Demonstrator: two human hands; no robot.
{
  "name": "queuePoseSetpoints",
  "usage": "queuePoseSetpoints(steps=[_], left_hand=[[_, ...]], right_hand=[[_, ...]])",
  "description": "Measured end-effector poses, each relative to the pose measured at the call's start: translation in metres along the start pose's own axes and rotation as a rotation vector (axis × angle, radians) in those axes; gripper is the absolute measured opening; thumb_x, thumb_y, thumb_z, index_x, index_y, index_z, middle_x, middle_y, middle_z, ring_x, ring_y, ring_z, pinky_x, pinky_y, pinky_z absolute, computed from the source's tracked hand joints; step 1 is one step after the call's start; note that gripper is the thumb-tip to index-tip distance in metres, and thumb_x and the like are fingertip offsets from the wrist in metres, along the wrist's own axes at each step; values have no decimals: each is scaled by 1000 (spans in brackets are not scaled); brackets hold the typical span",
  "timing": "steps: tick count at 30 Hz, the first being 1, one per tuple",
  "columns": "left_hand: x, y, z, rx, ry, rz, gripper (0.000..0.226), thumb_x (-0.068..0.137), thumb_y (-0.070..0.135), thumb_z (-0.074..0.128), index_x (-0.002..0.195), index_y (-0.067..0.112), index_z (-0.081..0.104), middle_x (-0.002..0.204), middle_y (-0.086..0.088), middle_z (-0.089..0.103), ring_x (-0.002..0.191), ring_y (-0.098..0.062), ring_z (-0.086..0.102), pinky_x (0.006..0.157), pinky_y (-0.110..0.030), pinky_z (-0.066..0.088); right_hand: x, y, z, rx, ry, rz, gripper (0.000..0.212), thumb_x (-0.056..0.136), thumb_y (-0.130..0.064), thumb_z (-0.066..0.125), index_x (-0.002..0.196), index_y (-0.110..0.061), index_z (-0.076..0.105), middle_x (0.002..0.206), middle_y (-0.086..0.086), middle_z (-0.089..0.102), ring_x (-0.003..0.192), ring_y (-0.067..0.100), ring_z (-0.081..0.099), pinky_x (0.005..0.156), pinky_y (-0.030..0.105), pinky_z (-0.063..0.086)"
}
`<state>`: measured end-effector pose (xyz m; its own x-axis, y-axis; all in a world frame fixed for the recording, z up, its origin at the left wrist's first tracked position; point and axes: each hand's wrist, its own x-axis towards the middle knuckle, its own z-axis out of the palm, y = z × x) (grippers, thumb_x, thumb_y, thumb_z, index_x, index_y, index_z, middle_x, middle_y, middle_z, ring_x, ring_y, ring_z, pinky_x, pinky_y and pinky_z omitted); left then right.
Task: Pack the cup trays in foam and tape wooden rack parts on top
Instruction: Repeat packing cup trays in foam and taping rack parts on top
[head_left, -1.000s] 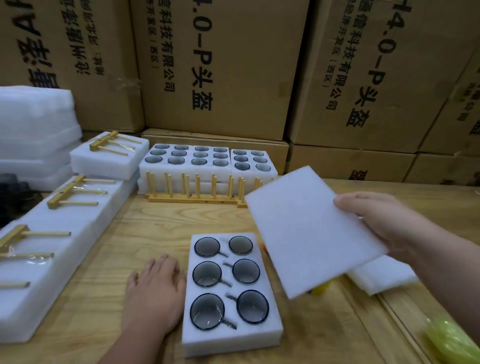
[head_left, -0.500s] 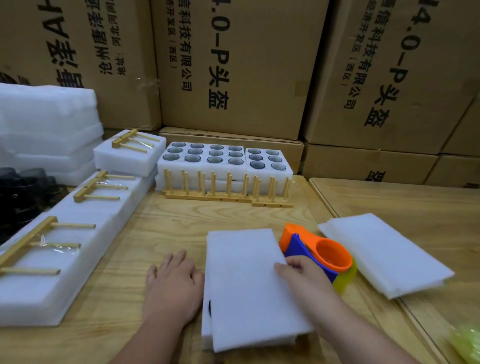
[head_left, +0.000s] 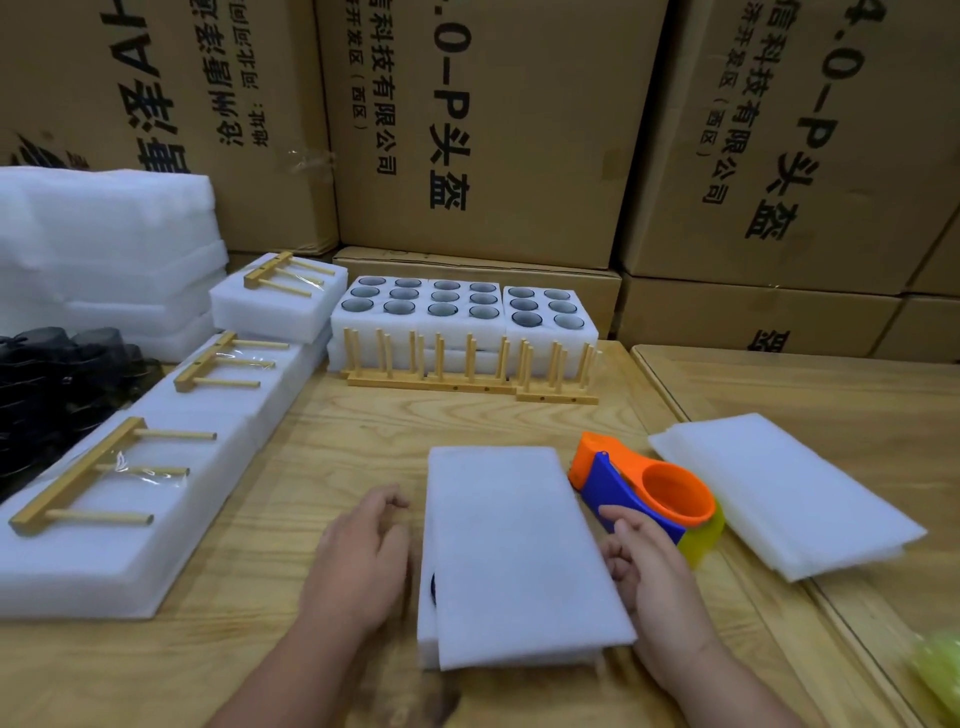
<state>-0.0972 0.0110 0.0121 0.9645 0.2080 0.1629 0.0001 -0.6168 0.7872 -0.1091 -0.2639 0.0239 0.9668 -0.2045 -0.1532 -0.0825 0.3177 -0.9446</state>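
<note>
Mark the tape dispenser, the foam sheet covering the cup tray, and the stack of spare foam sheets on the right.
tape dispenser (head_left: 675, 493), head view, on the orange ring.
foam sheet (head_left: 514, 551), head view, middle of its top face.
stack of spare foam sheets (head_left: 779, 488), head view, middle of the top sheet.

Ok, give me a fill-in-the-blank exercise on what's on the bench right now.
1. The foam sheet covers the tray between the ____ hands.
2. The tape dispenser is orange and ____.
3. At the back, open trays stand behind a wooden ____.
4. The right hand lies beside the sheet's ____ edge.

Missing words: two; blue; rack; right
</note>
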Motion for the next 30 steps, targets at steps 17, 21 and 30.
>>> queuePoseSetpoints(steps=[17,21,30], left_hand=[[-61,-3,7,-855,27,-37,31,85,20,55,109,15,74,123,-9,72,116,-43,62,103,-66,43],[-61,-1,6,-835,3,-11,34,83,22,54,110,21,75,121,-10,72,114,-45,62,103,-68,41],[-60,-1,6,-819,-29,34,38,85,21,53,117,21,74,124,-8,72,122,-33,62,110,-62,40]], right_hand=[[-12,6,-4,-92,-156,-223,41,104,-7,40,91,-12,78,93,17,76,81,20,70,67,28,55],[-11,7,-5,-96,-155,-237,41,104,-8,39,90,-13,78,93,15,76,82,20,70,67,26,55],[-9,10,-5,-110,-174,-232,44,107,-11,36,101,-18,79,103,15,77,93,25,71,79,37,56]])
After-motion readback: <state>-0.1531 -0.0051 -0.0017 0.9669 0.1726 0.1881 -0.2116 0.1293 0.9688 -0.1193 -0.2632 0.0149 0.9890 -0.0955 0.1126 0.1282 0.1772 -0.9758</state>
